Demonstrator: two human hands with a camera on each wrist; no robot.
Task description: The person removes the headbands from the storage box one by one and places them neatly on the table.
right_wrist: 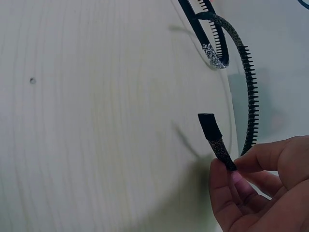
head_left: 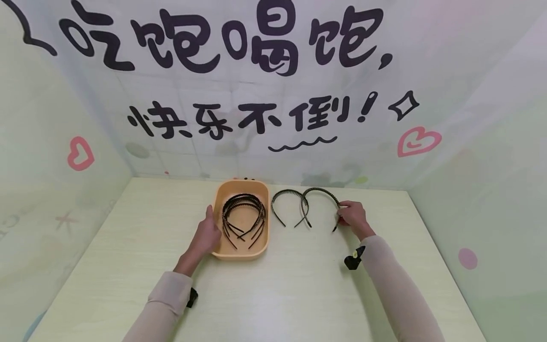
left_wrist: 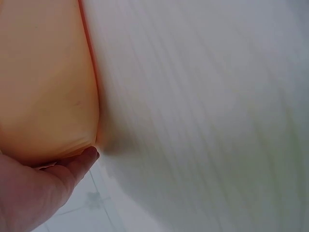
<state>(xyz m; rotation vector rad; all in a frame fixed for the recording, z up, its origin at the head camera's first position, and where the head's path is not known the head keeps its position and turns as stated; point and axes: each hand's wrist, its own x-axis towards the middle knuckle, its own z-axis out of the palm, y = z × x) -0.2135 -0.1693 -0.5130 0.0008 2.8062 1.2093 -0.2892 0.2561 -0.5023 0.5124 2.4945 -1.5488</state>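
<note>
The sparkly headband (head_left: 319, 205) lies on the table (head_left: 299, 285) at about two o'clock from the orange tray (head_left: 219, 209), well to its right. The right hand (head_left: 353, 217) pinches the band's right leg near its tip; the right wrist view shows thumb and fingertips (right_wrist: 251, 162) closed on the glittered shaft just above the black end cap, with the toothed arc curving away toward twelve o'clock. The band appears to be resting on or only just clear of the table; which cannot be told.

Just beside it, at nine o'clock, a second toothed headband (head_left: 289, 206) lies flat, its leg crossing or touching the first band's left leg.

The tray holds several black headbands (head_left: 242, 216), nested and overlapping; the exact count cannot be read. The left hand (head_left: 206, 235) lies flat against the tray's left outer wall, fingers extended and curled round nothing, as if to steady it; the left wrist view shows only a fingertip (left_wrist: 87, 158) at the orange wall.

Judgement on progress: most bands sit in the tray, and two are outside it, one of them in hand. The work looks well past halfway.

Writing: the backdrop (head_left: 273, 85) carries large black Chinese characters, "吃饱喝饱," above "快乐不倒!", with pink hearts. No brand or label is legible on the bands or tray.
</note>
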